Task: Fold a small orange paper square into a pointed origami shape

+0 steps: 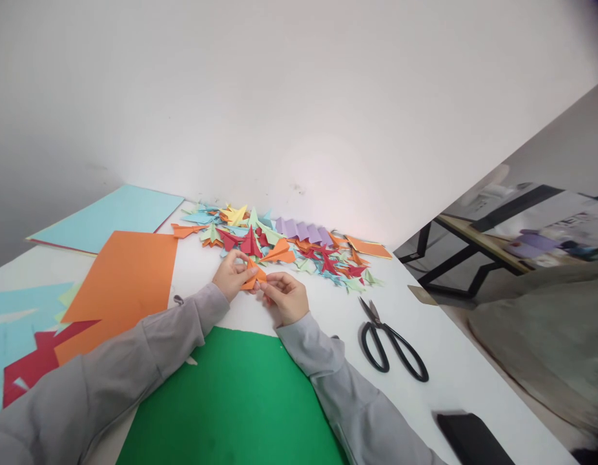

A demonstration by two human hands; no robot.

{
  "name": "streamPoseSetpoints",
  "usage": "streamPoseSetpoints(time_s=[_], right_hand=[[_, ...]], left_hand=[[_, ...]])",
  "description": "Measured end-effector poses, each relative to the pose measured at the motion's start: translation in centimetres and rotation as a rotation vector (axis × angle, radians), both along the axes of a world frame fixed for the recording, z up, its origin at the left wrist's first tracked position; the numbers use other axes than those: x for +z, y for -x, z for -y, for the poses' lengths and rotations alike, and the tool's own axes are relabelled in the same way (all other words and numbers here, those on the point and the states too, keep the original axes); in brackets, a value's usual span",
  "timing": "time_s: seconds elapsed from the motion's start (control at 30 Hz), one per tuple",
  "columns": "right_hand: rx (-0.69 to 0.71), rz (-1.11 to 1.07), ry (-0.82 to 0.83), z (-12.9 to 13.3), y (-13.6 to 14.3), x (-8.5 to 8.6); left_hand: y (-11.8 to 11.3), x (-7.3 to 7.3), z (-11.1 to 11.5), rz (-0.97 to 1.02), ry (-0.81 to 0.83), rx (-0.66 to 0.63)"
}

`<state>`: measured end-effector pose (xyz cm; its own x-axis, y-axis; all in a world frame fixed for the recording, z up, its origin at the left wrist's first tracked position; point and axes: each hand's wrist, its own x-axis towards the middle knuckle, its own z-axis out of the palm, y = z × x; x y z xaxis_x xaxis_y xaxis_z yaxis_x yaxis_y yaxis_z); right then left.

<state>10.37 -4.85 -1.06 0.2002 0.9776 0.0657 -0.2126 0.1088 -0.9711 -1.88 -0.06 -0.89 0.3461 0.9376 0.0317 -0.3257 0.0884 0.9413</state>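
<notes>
Orange sheet [129, 278] lies at left. Your left hand [232, 274] pinches the small folded orange paper [252, 279], which sits between your hands, near the paper pile [250, 242]. Your right hand [288, 298] has fingertips drawn together at its right edge. Should handle feather-light, stiffish at creases, easily crumpled; pinch lightly on folded layers. Scissors [376, 321] lie right, well apart.

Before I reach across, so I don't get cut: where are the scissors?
In the head view, the scissors lie on the white table, right of the right hand, between the folded-paper pile and a flat black object.
</notes>
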Motion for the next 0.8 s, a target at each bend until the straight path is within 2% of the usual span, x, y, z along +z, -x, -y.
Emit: streamPoseSetpoints(time_s=[0.13, 0.33, 0.53, 0.8], right_hand=[[-0.022, -0.066, 0.015, -0.39, -0.3, -0.6], [-0.015, -0.082, 0.015, -0.49, -0.58, -0.83], [0.039, -0.089, 0.047, -0.49, -0.77, -0.79], [0.058, -0.072, 0.029, -0.48, -0.73, -0.81]], left_hand=[[0.07, 0.36, 0.39, -0.013, -0.013, -0.081], [-0.1, 0.16, 0.32, -0.045, -0.072, -0.044], [0.08, -0.16, -0.15, 0.002, 0.038, -0.031], [0.13, 0.06, -0.06, 0.013, 0.072, -0.043]])
